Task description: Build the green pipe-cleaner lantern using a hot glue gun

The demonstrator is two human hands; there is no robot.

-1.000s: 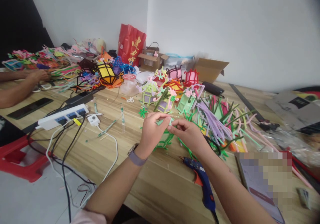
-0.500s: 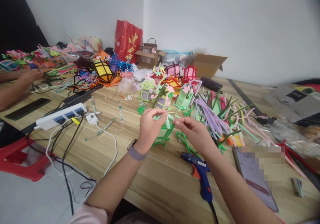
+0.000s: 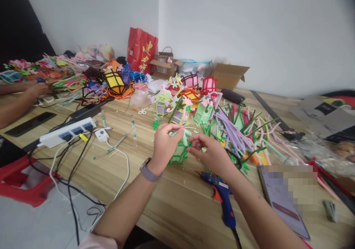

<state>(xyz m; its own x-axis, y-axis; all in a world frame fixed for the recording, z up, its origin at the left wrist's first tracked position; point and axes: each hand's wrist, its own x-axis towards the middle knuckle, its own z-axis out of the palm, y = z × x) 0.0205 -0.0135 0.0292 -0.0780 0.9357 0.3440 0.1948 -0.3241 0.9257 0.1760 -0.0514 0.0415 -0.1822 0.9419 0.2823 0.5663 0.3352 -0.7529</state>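
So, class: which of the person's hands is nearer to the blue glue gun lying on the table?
Right. The right hand hovers just above and behind the blue glue gun; the left hand is farther off to its left, holding the green pipe-cleaner piece.

walls: plain white, meeting in a corner
worktop: light wood grain
floor: pale grey
seat: red plastic stool
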